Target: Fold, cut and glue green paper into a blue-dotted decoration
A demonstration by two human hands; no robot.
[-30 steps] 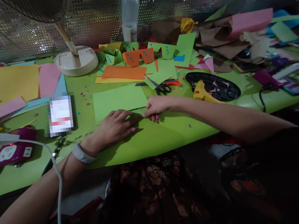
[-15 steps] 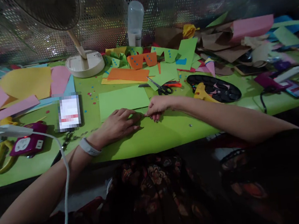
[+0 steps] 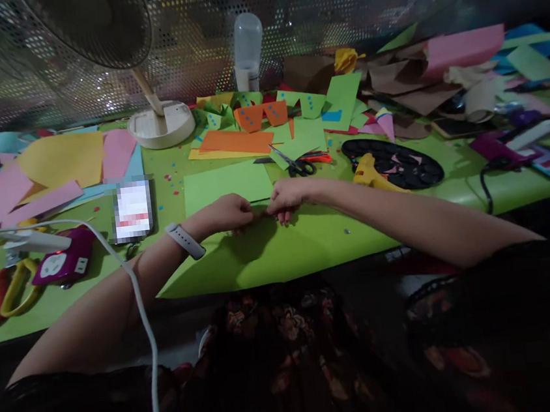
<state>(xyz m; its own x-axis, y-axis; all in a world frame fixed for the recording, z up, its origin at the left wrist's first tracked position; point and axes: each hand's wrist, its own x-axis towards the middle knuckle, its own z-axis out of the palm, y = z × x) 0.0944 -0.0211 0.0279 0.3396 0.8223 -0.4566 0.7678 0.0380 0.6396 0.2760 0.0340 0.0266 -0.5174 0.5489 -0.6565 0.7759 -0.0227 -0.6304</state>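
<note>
A large green paper sheet [image 3: 284, 251] lies at the table's front edge under both my hands. My left hand [image 3: 229, 212], with a white band on its wrist, has its fingers curled down on the sheet's far edge. My right hand [image 3: 288, 198] pinches the same edge just to the right, knuckles almost touching the left hand. A second, lighter green sheet [image 3: 226, 183] lies flat just beyond my hands. Scissors [image 3: 300, 163] with black and orange handles rest behind my right hand.
A desk fan [image 3: 161, 123] and a clear bottle [image 3: 247, 51] stand at the back. A yellow glue gun [image 3: 372, 175] leans on a black tray [image 3: 398, 161] to the right. A phone [image 3: 132, 209], purple power strip [image 3: 62, 264] and white cable [image 3: 137, 299] sit left. Coloured paper lies everywhere.
My left hand has gone from lying flat on the sheet to curled at its far edge, closer to my right hand. The view has shifted slightly left.
</note>
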